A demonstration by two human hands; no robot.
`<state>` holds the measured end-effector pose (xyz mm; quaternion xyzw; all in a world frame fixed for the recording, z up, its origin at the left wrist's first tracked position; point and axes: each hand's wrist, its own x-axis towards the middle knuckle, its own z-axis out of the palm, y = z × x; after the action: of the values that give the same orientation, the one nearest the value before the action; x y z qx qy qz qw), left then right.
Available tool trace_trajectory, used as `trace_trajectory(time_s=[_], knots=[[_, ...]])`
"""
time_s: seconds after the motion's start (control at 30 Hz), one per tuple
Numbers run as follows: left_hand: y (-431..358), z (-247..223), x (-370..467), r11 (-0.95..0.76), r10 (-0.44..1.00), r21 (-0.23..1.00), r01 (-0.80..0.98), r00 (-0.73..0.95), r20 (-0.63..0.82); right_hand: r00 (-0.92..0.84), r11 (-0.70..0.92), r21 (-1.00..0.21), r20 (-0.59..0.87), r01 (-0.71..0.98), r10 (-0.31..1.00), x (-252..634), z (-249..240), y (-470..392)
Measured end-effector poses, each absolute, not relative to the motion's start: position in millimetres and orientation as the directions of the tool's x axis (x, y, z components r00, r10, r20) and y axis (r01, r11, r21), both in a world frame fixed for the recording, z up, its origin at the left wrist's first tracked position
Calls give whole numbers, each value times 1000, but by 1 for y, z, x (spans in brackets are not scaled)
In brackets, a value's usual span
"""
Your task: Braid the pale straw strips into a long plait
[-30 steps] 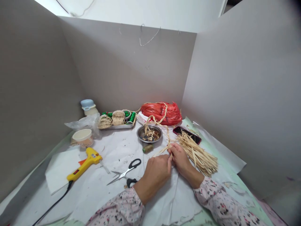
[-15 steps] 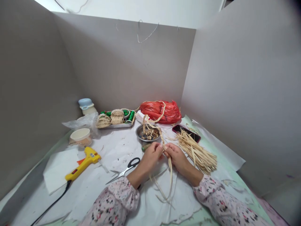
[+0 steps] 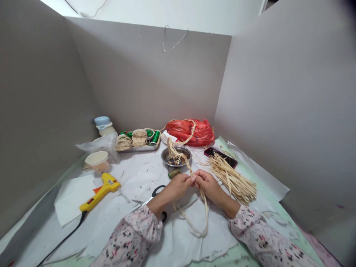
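Both hands meet at the near end of a pale straw braid (image 3: pixel 185 162). My left hand (image 3: pixel 180 185) pinches it from the left, thumb and fingertips closed. My right hand (image 3: pixel 206 184) pinches the same spot from the right, its fingers curled. From between them the braid runs up over a metal bowl (image 3: pixel 166 161) with scraps in it. Loose straw strands (image 3: pixel 206 218) hang below the hands and curve in a loop over the paper. Under my left wrist lie black-handled scissors (image 3: pixel 158 190), partly hidden. A small green spool (image 3: pixel 174 173) rests just beyond my left hand.
A bundle of straw (image 3: pixel 233 181) lies at right beside a phone (image 3: pixel 222 157). At left are a yellow glue gun (image 3: pixel 100 193) with its cord and a paper cup (image 3: pixel 97 161). A tray (image 3: pixel 139 149) of braid coils and a red bag (image 3: pixel 191 132) stand at the back.
My hands have drawn closer together at the braid, and the left forearm has shifted left over the scissors. The braid over the bowl sits lower, and the loose strands now form a wider loop.
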<state>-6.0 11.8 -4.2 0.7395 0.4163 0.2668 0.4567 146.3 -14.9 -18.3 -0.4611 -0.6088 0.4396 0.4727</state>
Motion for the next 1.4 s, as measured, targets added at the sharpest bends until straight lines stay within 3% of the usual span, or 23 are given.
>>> trace_trajectory(time_s=[0.13,0.23,0.47,0.7,0.83,1.1,1.23,1.4], knots=[[4,3,-11,130,806,954,271,531,-261,-159,207,-966,182,153,970,147,-19,-15],[0,8,-12,267,768,953,145,565,-301,-165,263,-950,236,168,958,148,-19,-15],[3,-1,-6,205,888,971,126,392,-239,-138,401,-810,380,428,915,151,-17,-16],[5,-10,-3,163,945,979,126,264,-191,-72,399,-632,477,664,876,148,-22,-19],[3,-9,-1,214,942,976,44,255,-218,-157,469,-506,541,724,826,144,-21,-27],[5,-10,-3,325,907,924,-201,341,-245,-409,542,-109,537,833,738,139,-21,-34],[5,-10,-4,336,894,910,-243,386,-227,-448,578,-70,560,813,697,140,-20,-33],[5,-11,-4,315,898,921,-229,386,-211,-453,612,-110,572,783,683,140,-24,-32]])
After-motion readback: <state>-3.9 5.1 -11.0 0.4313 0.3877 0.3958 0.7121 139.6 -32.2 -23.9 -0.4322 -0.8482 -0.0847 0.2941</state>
